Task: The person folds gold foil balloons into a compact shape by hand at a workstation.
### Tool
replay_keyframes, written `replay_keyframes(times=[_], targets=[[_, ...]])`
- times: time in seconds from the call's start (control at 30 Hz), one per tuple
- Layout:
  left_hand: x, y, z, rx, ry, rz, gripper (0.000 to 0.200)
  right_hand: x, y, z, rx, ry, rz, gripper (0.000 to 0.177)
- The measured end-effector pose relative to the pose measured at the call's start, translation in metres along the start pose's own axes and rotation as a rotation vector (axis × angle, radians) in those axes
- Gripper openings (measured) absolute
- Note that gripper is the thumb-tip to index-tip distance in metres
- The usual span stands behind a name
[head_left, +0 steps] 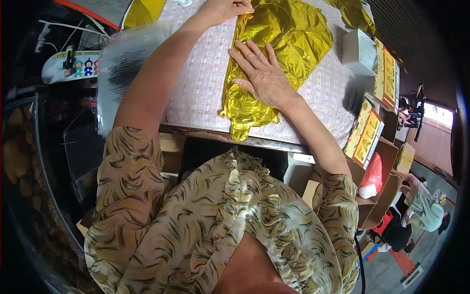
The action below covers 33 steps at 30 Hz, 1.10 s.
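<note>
A shiny gold foil sheet (303,34), crinkled and folded, lies on the pink-and-white checked tablecloth (196,98). My left hand (227,10) pinches the upper left edge of the foil at the top of the view. My right hand (262,76) rests flat on the middle of the foil, palm down with its fingers spread. The narrow lower end of the foil reaches the table's near edge, and a small gold tab sticks out at its lower left.
Clear plastic bags (115,73) lie at the table's left edge. A white box (358,51) and printed packs (364,134) stand on the right. More gold foil (142,12) lies at the top left. Beyond an open carton (384,196), another person (426,208) is at the far right.
</note>
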<state>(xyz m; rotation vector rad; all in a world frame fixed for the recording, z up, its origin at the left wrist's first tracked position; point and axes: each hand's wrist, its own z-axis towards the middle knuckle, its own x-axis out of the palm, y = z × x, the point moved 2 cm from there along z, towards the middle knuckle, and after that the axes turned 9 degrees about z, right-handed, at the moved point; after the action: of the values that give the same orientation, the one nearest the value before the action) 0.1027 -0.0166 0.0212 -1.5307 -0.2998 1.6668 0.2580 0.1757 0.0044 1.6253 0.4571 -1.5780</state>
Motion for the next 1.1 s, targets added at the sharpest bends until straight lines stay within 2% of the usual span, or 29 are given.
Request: replay_keyframes(times=[0.23, 0.37, 0.47, 0.6, 0.7, 0.87, 0.9, 0.93, 0.97, 1.0, 1.03, 1.1], targets=[[0.002, 0.004, 0.008, -0.063, 0.060, 0.068, 0.021, -0.011, 0.005, 0.004, 0.004, 0.020, -0.030, 0.072], [0.001, 0.004, 0.008, -0.105, 0.071, 0.035, 0.022, -0.020, -0.012, 0.025, -0.047, -0.082, 0.027, 0.069], [0.004, 0.008, 0.010, -0.060, 0.065, 0.025, 0.022, -0.012, -0.036, 0.042, 0.013, -0.127, 0.047, 0.065], [0.001, 0.009, 0.006, -0.055, 0.053, 0.014, 0.022, -0.004, -0.032, 0.040, -0.042, -0.096, 0.024, 0.070], [-0.001, 0.007, 0.005, -0.096, 0.069, 0.029, 0.022, -0.003, -0.005, 0.017, -0.097, 0.018, 0.058, 0.075], [0.002, 0.004, 0.008, -0.078, 0.087, 0.022, 0.023, -0.009, 0.047, -0.036, -0.246, 0.303, 0.400, 0.078], [0.006, 0.013, 0.007, -0.066, 0.088, 0.021, 0.023, -0.015, 0.049, -0.037, -0.240, 0.297, 0.393, 0.078], [0.009, 0.020, 0.005, 0.093, -0.015, -0.027, 0.023, -0.023, 0.050, -0.038, -0.239, 0.268, 0.436, 0.078], [0.006, 0.015, 0.009, -0.038, 0.083, 0.008, 0.024, -0.028, 0.050, -0.038, -0.237, 0.239, 0.479, 0.078], [0.002, 0.006, 0.011, -0.164, 0.185, 0.054, 0.026, -0.030, 0.046, -0.030, -0.253, 0.096, 0.340, 0.079], [0.006, 0.010, 0.013, -0.154, 0.187, 0.052, 0.026, -0.030, 0.041, -0.028, -0.245, 0.092, 0.334, 0.079], [0.013, 0.027, 0.016, -0.143, 0.186, 0.166, 0.034, -0.027, 0.025, -0.027, -0.020, -0.014, 0.223, 0.078]])
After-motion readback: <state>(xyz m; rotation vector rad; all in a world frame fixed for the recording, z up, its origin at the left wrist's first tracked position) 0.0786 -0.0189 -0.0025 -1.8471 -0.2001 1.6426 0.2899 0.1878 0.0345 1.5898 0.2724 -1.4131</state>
